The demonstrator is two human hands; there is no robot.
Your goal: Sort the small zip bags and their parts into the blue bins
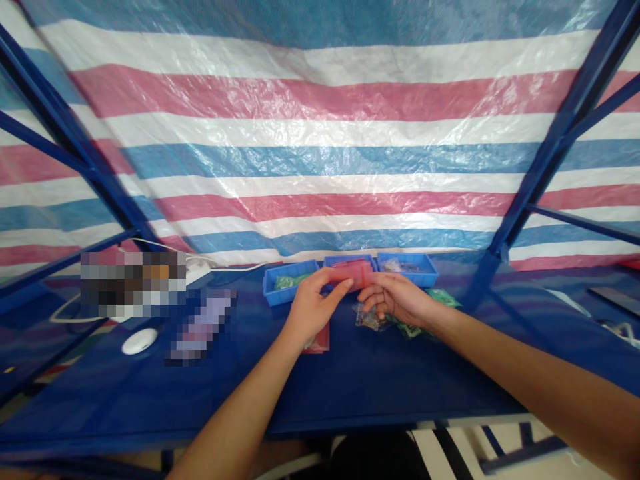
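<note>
Both my hands hold a small red plastic bag point(353, 275) above the blue table point(350, 380). My left hand point(313, 308) pinches its left end between thumb and fingers. My right hand point(395, 297) grips its right end with curled fingers. Under my left hand lies another red bag point(320, 341). Below my right hand lie a clear bag point(369, 319) and green bags point(443, 298). Just behind the held bag stand three blue bins: the left bin point(291, 283) with green bags, the middle bin point(349, 261) with red ones, the right bin point(407, 268) with clear ones.
A white round object point(140, 341) lies on the table at the left, with a white cable point(210, 265) running behind it. Blue metal frame bars point(545, 167) rise on both sides. A striped red, white and blue tarp point(320, 133) hangs behind.
</note>
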